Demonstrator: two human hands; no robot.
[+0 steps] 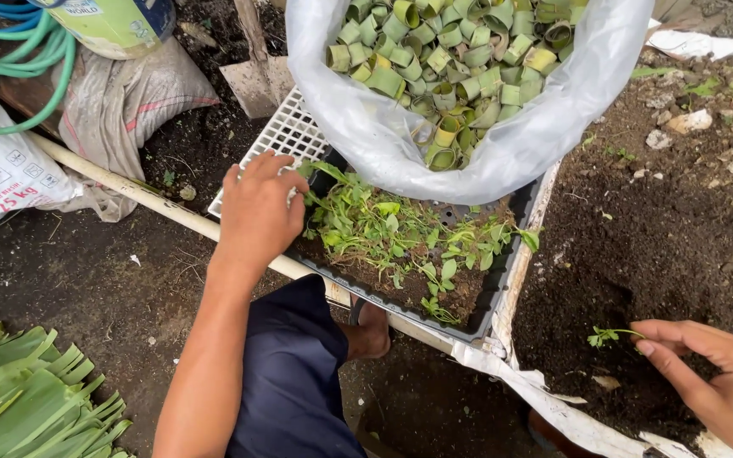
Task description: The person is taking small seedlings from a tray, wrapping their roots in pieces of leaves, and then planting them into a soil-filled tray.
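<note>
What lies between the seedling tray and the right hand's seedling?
In the head view, the white bed edging and bare dark soil separate the seedling tray from the seedling at the right hand.

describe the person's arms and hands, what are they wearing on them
Both arms are bare, with no sleeves, gloves or wristbands in view. The left hand shows its full forearm, long and lean; a small pale band, perhaps a ring, seems to sit on one finger, too small to be sure. The right hand shows only to the wrist, with no ring visible and short nails.

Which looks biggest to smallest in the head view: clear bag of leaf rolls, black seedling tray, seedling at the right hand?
1. Clear bag of leaf rolls, though nearer the camera.
2. Black seedling tray, partly covered by it.
3. Seedling at the right hand.
</note>
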